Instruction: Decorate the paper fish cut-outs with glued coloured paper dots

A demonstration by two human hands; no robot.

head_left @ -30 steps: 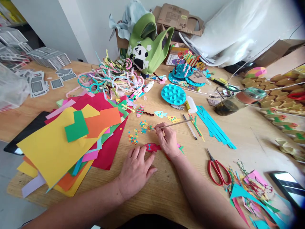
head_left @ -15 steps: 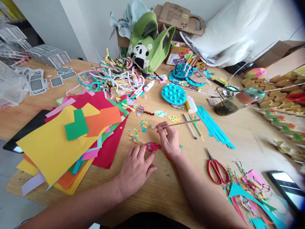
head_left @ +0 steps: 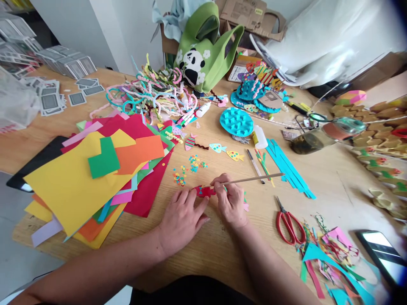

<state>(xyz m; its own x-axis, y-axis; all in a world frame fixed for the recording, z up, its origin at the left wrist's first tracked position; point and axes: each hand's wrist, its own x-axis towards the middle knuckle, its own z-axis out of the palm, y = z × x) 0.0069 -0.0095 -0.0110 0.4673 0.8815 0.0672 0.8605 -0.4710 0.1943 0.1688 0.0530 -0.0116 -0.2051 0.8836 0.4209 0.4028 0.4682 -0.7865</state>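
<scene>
A small red paper fish (head_left: pixel 208 191) with blue marks lies on the wooden table. My left hand (head_left: pixel 182 220) rests flat beside it, fingers spread and fingertips on its left end. Between the pinched fingers of my right hand (head_left: pixel 231 201) is a thin wooden stick (head_left: pixel 254 178), its tip at the top of the red fish. Just beyond are small coloured paper dots (head_left: pixel 193 163). A yellow spotted paper fish (head_left: pixel 234 156), a light blue one (head_left: pixel 217 147) and a striped one (head_left: pixel 190 142) lie farther back. Part of another paper piece shows behind my right hand.
Coloured paper sheets (head_left: pixel 73 186) are stacked at left. Red-handled scissors (head_left: pixel 289 224), paper scraps (head_left: pixel 337 262) and a phone (head_left: pixel 383 252) lie at right. Blue strips (head_left: pixel 291 169), a white glue bottle (head_left: pixel 260 137), a glass jar (head_left: pixel 327 135) and pipe cleaners (head_left: pixel 155 95) sit farther back.
My right hand has brought the stick's tip from the paper dots down to the red fish. My left hand stays by the fish. The whole view has shifted slightly.
</scene>
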